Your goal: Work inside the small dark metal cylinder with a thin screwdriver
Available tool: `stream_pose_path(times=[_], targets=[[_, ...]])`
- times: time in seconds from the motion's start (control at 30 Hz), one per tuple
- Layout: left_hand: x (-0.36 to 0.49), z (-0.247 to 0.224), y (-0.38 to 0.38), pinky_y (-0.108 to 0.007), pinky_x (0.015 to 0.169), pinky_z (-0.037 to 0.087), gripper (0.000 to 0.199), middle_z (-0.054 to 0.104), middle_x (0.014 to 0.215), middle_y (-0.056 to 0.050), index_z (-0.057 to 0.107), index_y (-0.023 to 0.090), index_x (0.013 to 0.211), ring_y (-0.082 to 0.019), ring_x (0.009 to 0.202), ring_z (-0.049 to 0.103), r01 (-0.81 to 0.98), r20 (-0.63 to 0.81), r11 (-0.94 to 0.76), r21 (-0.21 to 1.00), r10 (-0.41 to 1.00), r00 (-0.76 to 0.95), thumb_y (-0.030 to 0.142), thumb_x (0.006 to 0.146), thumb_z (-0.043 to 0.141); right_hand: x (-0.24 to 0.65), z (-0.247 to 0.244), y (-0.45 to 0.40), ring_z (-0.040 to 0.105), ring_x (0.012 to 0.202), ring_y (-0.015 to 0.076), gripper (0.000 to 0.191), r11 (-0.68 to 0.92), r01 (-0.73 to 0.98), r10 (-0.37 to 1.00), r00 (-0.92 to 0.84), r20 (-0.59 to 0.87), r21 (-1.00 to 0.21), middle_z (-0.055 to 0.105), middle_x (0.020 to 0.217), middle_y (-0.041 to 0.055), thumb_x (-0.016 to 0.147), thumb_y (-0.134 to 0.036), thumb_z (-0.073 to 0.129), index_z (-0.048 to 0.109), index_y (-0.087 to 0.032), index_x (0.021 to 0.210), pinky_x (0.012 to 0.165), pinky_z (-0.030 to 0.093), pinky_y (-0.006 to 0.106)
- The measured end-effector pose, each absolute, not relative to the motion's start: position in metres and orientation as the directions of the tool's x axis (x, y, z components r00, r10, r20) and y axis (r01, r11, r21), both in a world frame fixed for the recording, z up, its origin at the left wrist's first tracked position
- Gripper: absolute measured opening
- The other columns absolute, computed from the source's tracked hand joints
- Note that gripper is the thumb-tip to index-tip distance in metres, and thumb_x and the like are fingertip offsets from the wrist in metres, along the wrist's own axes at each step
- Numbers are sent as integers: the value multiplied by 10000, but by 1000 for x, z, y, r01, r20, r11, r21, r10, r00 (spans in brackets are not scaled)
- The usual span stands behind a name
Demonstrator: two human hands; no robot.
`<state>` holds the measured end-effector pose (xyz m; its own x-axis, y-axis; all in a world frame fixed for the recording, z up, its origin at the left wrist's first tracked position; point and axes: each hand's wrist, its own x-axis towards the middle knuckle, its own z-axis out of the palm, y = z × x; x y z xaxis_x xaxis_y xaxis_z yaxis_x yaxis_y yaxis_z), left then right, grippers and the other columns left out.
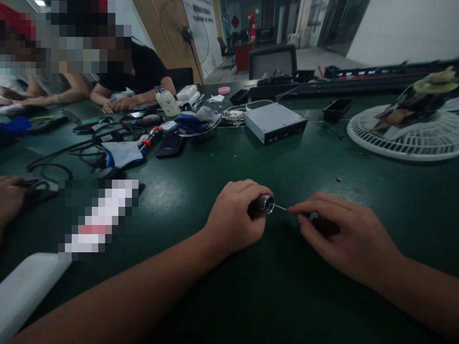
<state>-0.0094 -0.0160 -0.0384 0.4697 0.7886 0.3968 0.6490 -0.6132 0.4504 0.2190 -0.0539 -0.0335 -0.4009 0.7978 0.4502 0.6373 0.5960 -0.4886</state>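
- Between the left hand and the right hand, a thin metal shaft spans the gap to the metal cylinder, barring a straight pass.
- Beyond them, bare counter gives free room up to the optical drive.
- Far right, a white fan grille blocks; a small ring lies just short of it.
- Far left, cloth, phone and metal bowl crowd the way.
- Near side: open between the forearms; a white panel obstructs the left corner.
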Motion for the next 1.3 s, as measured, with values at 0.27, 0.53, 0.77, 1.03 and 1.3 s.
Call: stream_pose_path(times=[0.27,0.53,0.77,1.03,1.3], targets=[[-12,-33,-18,-385,779,441,263,695,922,-50,614,192,995,-201,844,603,617,322,-653,439,756,570,88,778,508,216,-33,-52,658,671,137,257,644,579,764,-470,442,-500,727,928,69,954,-166,553,731,-204,1135,544,519,242],[-7,-31,-20,-367,725,414,240,623,835,-18,524,199,932,-181,748,549,657,343,-645,391,764,546,177,705,602,219,-29,-53,621,610,102,233,666,547,746,-512,426,-508,710,879,39,914,-133,591,742,-195,1080,527,487,222],[-3,-38,-17,-319,650,391,227,617,796,0,525,204,930,-159,692,538,711,349,-587,387,807,476,334,832,683,219,-32,-51,608,586,104,217,620,604,784,-467,408,-500,697,833,28,895,-132,598,742,-198,1043,520,479,224],[-7,-41,-15,-313,658,401,228,647,795,7,560,205,907,-159,711,568,711,323,-587,386,808,492,356,845,719,218,-37,-50,642,655,121,241,621,603,783,-457,421,-501,699,892,45,930,-135,570,726,-199,1102,546,494,230],[-3,-43,-12,-339,719,422,181,693,916,-20,622,199,941,-184,817,600,705,291,-592,390,806,516,359,885,686,222,-41,-48,601,606,109,243,651,569,759,-502,415,-502,682,843,29,934,-138,575,721,-202,1116,525,456,229]])
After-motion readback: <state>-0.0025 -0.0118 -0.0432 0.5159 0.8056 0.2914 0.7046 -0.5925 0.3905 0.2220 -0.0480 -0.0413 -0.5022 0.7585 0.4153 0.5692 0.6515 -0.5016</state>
